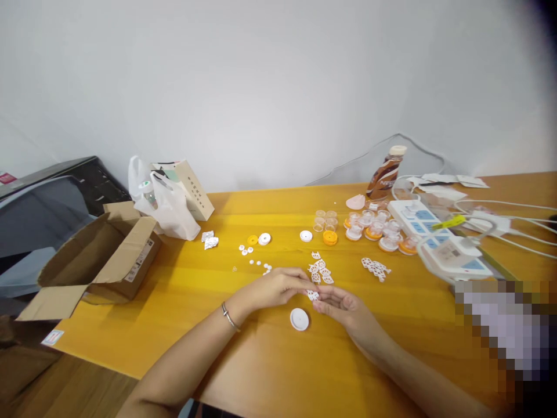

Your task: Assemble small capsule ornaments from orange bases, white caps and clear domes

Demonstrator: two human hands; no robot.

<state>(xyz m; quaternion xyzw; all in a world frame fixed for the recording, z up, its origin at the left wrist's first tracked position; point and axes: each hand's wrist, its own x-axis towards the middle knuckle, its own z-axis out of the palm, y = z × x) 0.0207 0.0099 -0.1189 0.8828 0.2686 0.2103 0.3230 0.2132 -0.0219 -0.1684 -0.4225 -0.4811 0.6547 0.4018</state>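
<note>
Left grip (278, 287) and right grip (346, 307) are both clamped on a small white cut-out piece (313, 295), their fingertips close together around it. Nearer the person, a round white lid (299, 319) lies on the wooden worktop (243, 366). Just beyond the hands spreads a cluster of similar pieces (319, 264); a second cluster (374, 267) lies to its right. Small white discs (250, 251) lie to the left, and an open cardboard box (137, 249) stands well apart from them. Farther off, a yellow lid (329, 237) sits before some clear cups (319, 223). To their right, more cups with orange and white lids (373, 233) stand beside a power strip (420, 222). Farthest back are a white plastic bag (176, 212), a brown bottle (383, 177) and the pale wall (278, 87).
</note>
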